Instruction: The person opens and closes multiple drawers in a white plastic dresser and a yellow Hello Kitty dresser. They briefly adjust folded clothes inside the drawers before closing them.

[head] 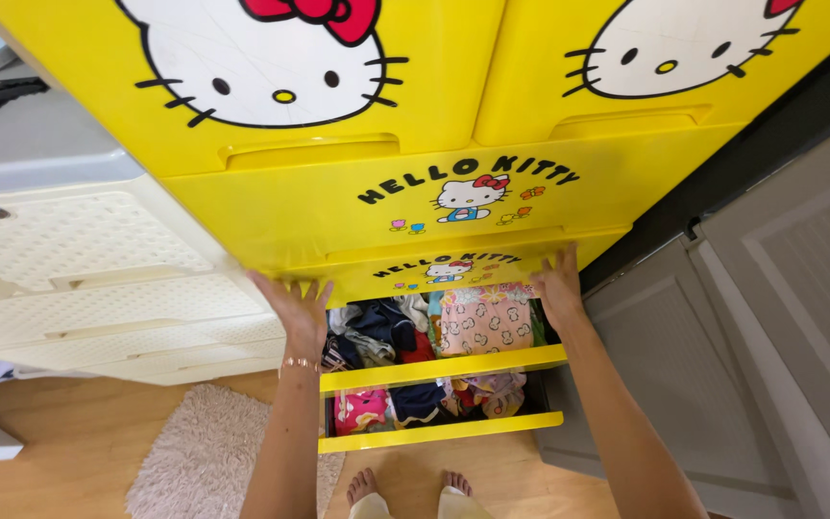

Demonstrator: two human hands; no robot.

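head | left hand [292, 306], right hand [557, 286] flat against yellow drawer front [434, 274]

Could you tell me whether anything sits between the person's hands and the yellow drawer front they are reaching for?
Nothing visible does. The left hand and right hand already rest flat against the yellow drawer front, above the open drawers of clothes.

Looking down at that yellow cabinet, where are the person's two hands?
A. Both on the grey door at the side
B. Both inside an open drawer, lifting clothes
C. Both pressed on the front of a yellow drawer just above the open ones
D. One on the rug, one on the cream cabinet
C: the left hand and right hand lie flat against the yellow drawer front, above the open drawers full of clothes.
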